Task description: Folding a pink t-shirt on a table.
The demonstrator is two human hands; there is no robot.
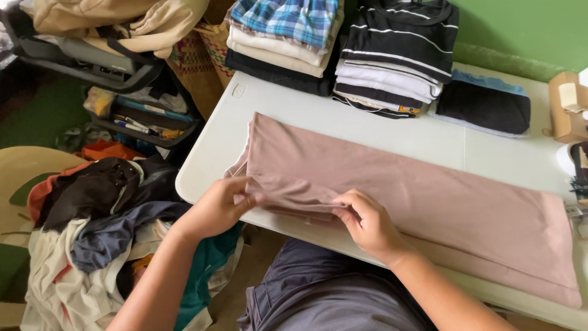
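A dusty-pink garment (429, 202) lies folded lengthwise across the white table (490, 156). My left hand (217, 205) pinches its near left edge by the sleeve end. My right hand (367, 224) grips a fold of the same fabric a little to the right, at the table's front edge. Both hands are closed on the cloth.
Folded stacks stand at the table's back: plaid and cream clothes (285, 37), striped shirts (395, 58), a dark folded piece (484, 104). A cardboard box (566, 107) sits at the right edge. A heap of unfolded clothes (92, 233) lies on the left beside the table.
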